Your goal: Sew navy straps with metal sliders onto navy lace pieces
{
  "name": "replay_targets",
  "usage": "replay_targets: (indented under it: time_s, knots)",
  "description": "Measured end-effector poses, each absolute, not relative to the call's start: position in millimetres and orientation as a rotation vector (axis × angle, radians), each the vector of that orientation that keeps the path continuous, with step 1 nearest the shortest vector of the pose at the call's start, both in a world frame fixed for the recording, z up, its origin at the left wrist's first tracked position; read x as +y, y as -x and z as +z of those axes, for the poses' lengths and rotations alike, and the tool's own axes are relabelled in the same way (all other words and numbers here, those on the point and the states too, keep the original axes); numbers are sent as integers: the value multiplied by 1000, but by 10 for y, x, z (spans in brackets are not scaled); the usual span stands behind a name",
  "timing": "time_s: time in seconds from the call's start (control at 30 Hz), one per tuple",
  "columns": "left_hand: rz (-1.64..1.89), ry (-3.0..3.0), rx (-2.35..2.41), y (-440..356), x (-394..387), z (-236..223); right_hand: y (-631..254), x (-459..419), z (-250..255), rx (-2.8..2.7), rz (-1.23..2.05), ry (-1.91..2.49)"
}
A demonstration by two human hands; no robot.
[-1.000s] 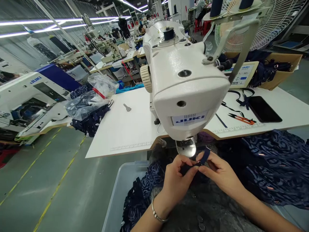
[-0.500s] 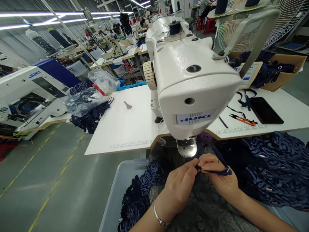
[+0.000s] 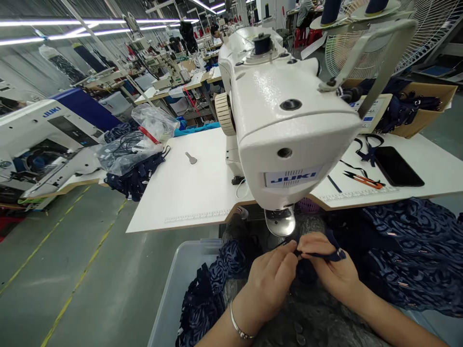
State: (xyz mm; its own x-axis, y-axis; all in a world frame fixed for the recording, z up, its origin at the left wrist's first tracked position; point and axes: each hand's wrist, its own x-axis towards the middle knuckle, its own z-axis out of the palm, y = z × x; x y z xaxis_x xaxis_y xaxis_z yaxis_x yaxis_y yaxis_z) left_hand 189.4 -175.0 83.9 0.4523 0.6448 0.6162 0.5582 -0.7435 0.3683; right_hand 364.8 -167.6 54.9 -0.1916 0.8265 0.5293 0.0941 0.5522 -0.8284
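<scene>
navy strap (image 3: 338, 254) lies across the right hand's (image 3: 331, 267) curled fingers.

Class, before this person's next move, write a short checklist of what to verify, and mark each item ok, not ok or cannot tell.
1. Right hand has hold of the dark blue strap: ok.
2. Left hand is close beside the right hand, below the sewing machine: ok.
3. Left hand has a firm grip on the strap: cannot tell, its fingers hide the spot.
4. Orange snips are laid down on the white tabletop: ok.
5. Tabletop is free of loose items: not ok, the snips and a phone lie on it.
</scene>
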Motion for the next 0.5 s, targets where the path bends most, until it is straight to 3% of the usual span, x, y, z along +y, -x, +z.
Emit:
replay_targets:
  time_s: [0.23, 0.5]
  knots:
    - [988, -1403, 1376, -2010, -1747, 828, -3682, -1508, 837, -1981, 860, 1092]
    - [1119, -1676, 1528, -1958, -1595, 741, -3584, -1249, 776, -2102, 507, 1183]
